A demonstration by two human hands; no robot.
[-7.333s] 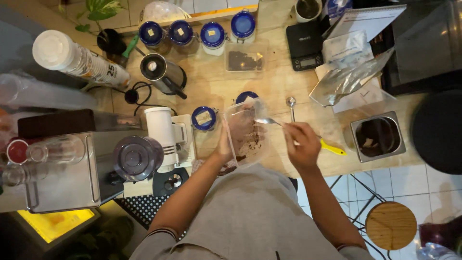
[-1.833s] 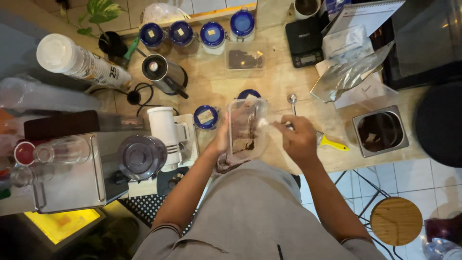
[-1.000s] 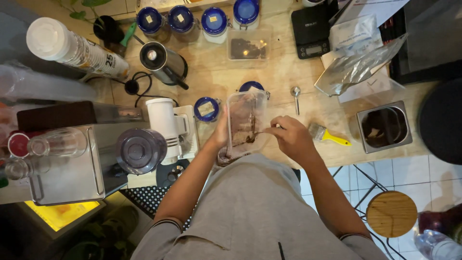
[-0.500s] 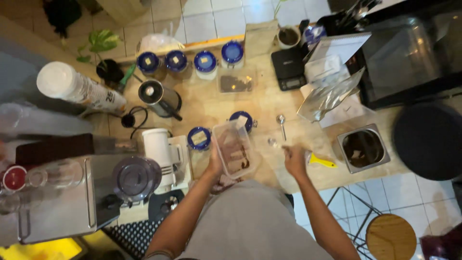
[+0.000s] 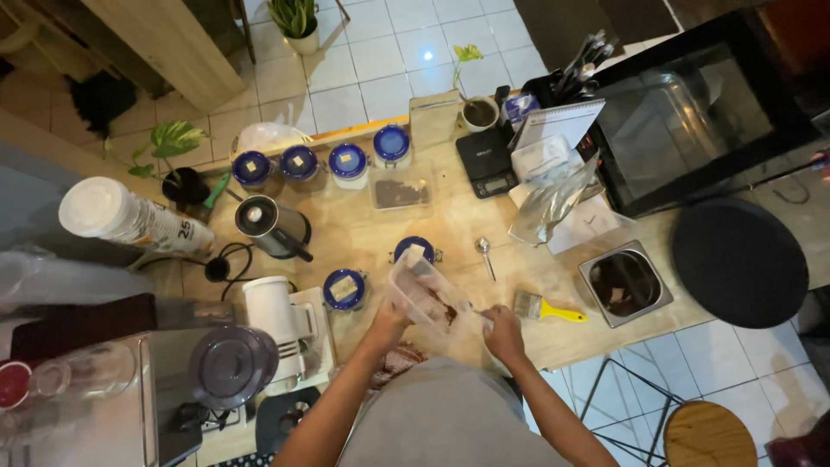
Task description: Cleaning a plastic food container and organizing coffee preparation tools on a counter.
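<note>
One view only, worn on the person's head and looking almost straight down. It sits high above the wooden worktop, so everything reads small, taken from its top side. The person's own arms and torso enter from the bottom edge, both hands near the middle of the frame. The far side of the worktop lies toward the top, with white floor tiles beyond it.

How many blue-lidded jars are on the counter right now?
6: four in a row at the counter's far edge, one beside the white grinder, one just beyond the clear tub. None seems hidden.
</note>
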